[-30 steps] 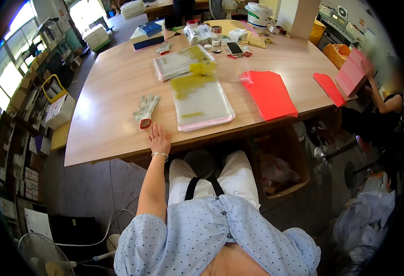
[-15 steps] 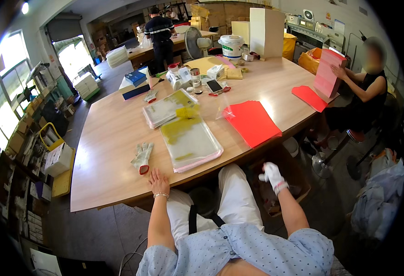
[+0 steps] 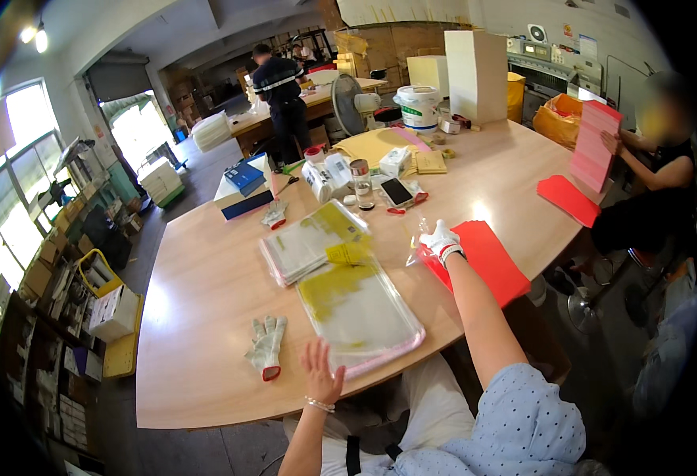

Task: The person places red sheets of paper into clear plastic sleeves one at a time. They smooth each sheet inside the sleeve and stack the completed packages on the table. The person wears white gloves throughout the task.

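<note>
My left hand (image 3: pixel 322 373), bare with a bracelet at the wrist, has its fingers spread at the near edge of the table, beside a stack of clear plastic sleeves (image 3: pixel 364 309). A white glove covers my right hand (image 3: pixel 442 240). It is closed on a crumpled piece of clear plastic film (image 3: pixel 414 252) at the far left corner of a stack of red sheets (image 3: pixel 487 258); the fingertips are partly hidden. A second stack of sleeves (image 3: pixel 297 246) with a yellow patch lies beyond the first. An empty white glove (image 3: pixel 267 349) with a red cuff lies left of my left hand.
Farther back are a phone (image 3: pixel 397 192), a glass jar (image 3: pixel 362 184), blue boxes (image 3: pixel 243 178), a fan (image 3: pixel 348 105) and a white bucket (image 3: pixel 418 108). On the right a seated co-worker handles a pink stack (image 3: pixel 594 147). Another person (image 3: pixel 278 95) stands at a far table.
My right hand has risen from below the table's edge and reached forward to the plastic film. My left hand has lifted and its fingers have spread. The view has shifted.
</note>
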